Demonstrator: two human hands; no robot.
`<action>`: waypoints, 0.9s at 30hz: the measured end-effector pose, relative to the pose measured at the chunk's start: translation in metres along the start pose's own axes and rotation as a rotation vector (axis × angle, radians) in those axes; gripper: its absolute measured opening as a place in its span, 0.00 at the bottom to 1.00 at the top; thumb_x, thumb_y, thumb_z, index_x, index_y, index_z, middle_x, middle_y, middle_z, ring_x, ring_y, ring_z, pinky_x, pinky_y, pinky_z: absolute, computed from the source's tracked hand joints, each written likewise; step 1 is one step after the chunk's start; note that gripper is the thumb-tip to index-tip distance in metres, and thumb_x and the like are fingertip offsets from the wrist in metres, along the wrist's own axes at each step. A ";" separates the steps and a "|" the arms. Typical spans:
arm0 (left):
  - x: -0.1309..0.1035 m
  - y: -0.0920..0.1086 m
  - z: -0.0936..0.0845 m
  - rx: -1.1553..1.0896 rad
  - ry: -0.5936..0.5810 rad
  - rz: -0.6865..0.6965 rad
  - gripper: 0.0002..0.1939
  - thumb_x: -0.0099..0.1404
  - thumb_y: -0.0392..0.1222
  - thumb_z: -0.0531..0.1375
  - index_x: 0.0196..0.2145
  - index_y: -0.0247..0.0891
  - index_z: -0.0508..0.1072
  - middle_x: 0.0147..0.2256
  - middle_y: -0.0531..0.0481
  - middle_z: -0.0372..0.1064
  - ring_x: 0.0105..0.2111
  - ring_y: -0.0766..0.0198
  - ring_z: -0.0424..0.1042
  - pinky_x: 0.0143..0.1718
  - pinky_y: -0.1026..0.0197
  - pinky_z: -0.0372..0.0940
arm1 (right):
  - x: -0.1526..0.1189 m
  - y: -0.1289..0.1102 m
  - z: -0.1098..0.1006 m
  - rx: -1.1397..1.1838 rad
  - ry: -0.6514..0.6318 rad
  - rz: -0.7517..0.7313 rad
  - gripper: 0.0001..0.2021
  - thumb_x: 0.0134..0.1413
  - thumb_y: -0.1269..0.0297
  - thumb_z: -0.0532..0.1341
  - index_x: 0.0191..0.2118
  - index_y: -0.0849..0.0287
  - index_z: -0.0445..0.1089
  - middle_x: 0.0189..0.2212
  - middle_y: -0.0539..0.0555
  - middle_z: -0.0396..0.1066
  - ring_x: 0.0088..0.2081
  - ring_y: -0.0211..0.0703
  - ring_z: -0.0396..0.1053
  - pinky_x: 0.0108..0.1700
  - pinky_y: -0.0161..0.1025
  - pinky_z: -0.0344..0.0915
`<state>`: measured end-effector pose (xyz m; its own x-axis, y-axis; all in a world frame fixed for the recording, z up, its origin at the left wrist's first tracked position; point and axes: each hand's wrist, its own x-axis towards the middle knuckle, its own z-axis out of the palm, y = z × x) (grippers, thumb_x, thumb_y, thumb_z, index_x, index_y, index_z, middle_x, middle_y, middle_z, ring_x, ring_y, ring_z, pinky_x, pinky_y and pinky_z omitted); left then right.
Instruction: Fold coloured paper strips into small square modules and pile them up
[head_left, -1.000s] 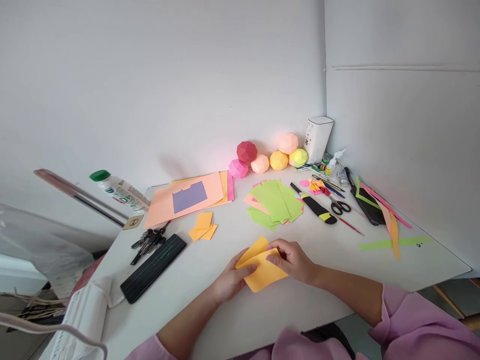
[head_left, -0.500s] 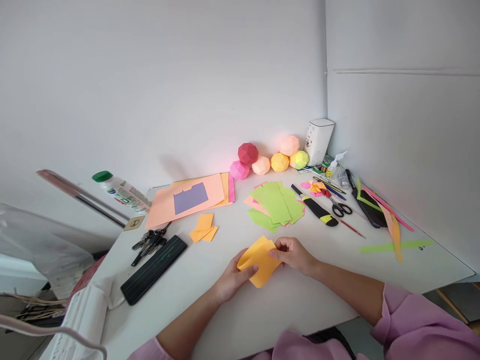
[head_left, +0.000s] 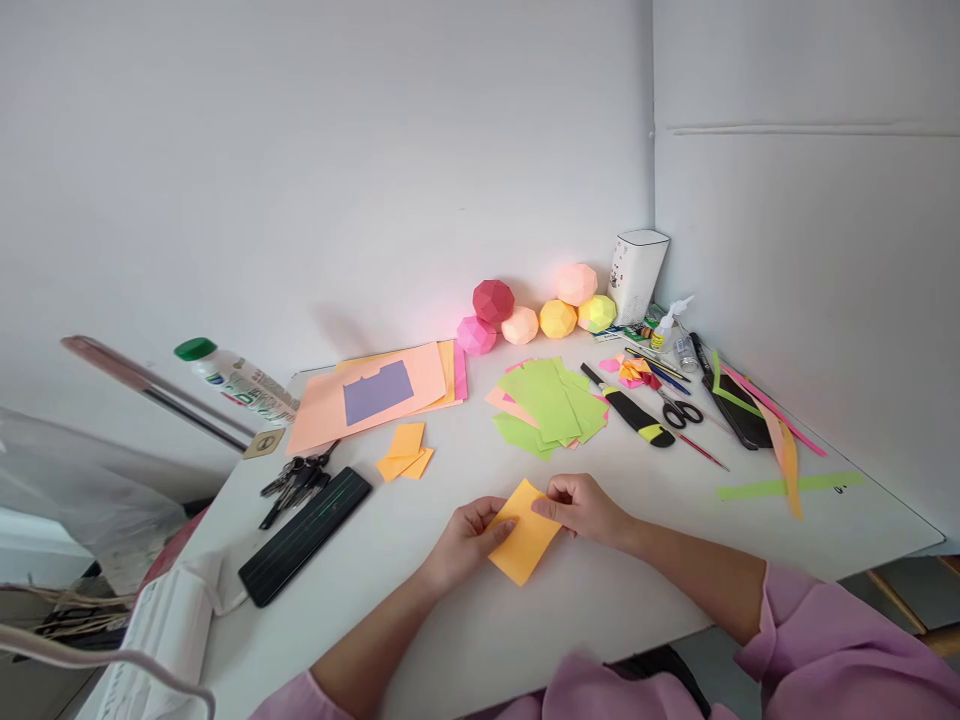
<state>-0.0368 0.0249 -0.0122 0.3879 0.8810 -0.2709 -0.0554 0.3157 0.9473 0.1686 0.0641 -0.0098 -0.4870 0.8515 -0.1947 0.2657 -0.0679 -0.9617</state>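
Between my hands, above the near part of the table, is a piece of orange paper (head_left: pixel 523 545), turned cornerwise. My left hand (head_left: pixel 466 545) pinches its left side, thumb on top. At its upper right side my right hand (head_left: pixel 585 508) grips it between thumb and fingers; those fingertips are partly hidden behind the paper. A few small orange paper pieces (head_left: pixel 407 447) lie to the left. Beyond my hands rests a loose pile of green and pink paper pieces (head_left: pixel 547 400).
Several faceted paper balls (head_left: pixel 493 301) stand along the wall. Right of the pile are a utility knife (head_left: pixel 637 418), scissors (head_left: pixel 681 412), pens, a phone (head_left: pixel 739 415) and paper strips (head_left: pixel 757 490). Leftward lie a black case (head_left: pixel 306 536), keys (head_left: pixel 298 480), large paper sheets (head_left: pixel 315 415) and a bottle (head_left: pixel 240 380).
The orange paper's left side, curled up before, now lies flat as one rectangle. My left fingers have drawn in at its upper left edge. The right hand keeps its grip.
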 end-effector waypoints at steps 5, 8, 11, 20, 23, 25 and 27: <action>-0.002 0.005 0.001 0.025 -0.022 -0.032 0.16 0.58 0.51 0.57 0.39 0.36 0.70 0.34 0.46 0.73 0.31 0.61 0.70 0.31 0.62 0.62 | 0.000 -0.001 0.003 -0.057 0.005 -0.066 0.21 0.46 0.50 0.60 0.19 0.59 0.52 0.16 0.44 0.49 0.19 0.30 0.48 0.19 0.30 0.47; -0.003 0.005 0.002 0.031 -0.010 -0.049 0.16 0.59 0.51 0.57 0.36 0.35 0.71 0.31 0.47 0.72 0.28 0.63 0.69 0.29 0.63 0.61 | 0.000 -0.002 0.004 -0.088 0.022 -0.110 0.21 0.46 0.51 0.60 0.18 0.60 0.52 0.17 0.45 0.49 0.20 0.30 0.47 0.20 0.31 0.46; -0.003 0.006 0.003 -0.016 -0.006 -0.049 0.15 0.59 0.51 0.57 0.35 0.36 0.71 0.31 0.47 0.72 0.29 0.62 0.69 0.29 0.62 0.62 | -0.001 -0.002 0.004 -0.054 -0.006 -0.102 0.18 0.47 0.51 0.60 0.22 0.61 0.59 0.19 0.46 0.54 0.21 0.32 0.51 0.21 0.31 0.49; -0.005 0.010 0.006 -0.030 0.023 -0.072 0.17 0.57 0.53 0.58 0.35 0.36 0.70 0.31 0.48 0.72 0.27 0.64 0.70 0.27 0.64 0.61 | -0.001 0.001 0.003 -0.011 -0.076 -0.053 0.18 0.47 0.49 0.58 0.25 0.61 0.65 0.19 0.48 0.62 0.19 0.33 0.58 0.19 0.31 0.55; -0.005 0.007 0.008 -0.015 0.093 -0.081 0.18 0.57 0.55 0.57 0.34 0.36 0.70 0.29 0.49 0.72 0.26 0.64 0.69 0.26 0.64 0.61 | -0.001 -0.002 0.003 -0.054 -0.095 -0.056 0.18 0.46 0.49 0.59 0.24 0.62 0.66 0.18 0.47 0.62 0.19 0.32 0.58 0.19 0.31 0.54; -0.005 0.006 0.009 0.000 0.117 -0.091 0.17 0.57 0.54 0.57 0.33 0.36 0.70 0.29 0.49 0.72 0.26 0.64 0.69 0.26 0.65 0.61 | -0.002 -0.004 0.003 -0.074 -0.112 -0.059 0.18 0.46 0.49 0.59 0.25 0.62 0.67 0.18 0.47 0.62 0.18 0.32 0.58 0.19 0.30 0.54; -0.005 0.006 0.010 0.013 0.123 -0.089 0.17 0.57 0.54 0.58 0.33 0.36 0.70 0.29 0.49 0.72 0.26 0.64 0.69 0.26 0.65 0.61 | -0.002 -0.004 0.002 -0.096 -0.133 -0.063 0.18 0.48 0.50 0.58 0.25 0.62 0.67 0.17 0.47 0.61 0.18 0.32 0.57 0.19 0.30 0.53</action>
<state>-0.0300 0.0192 -0.0036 0.2753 0.8866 -0.3718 -0.0137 0.3903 0.9206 0.1666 0.0614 -0.0056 -0.6090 0.7759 -0.1646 0.3066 0.0389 -0.9511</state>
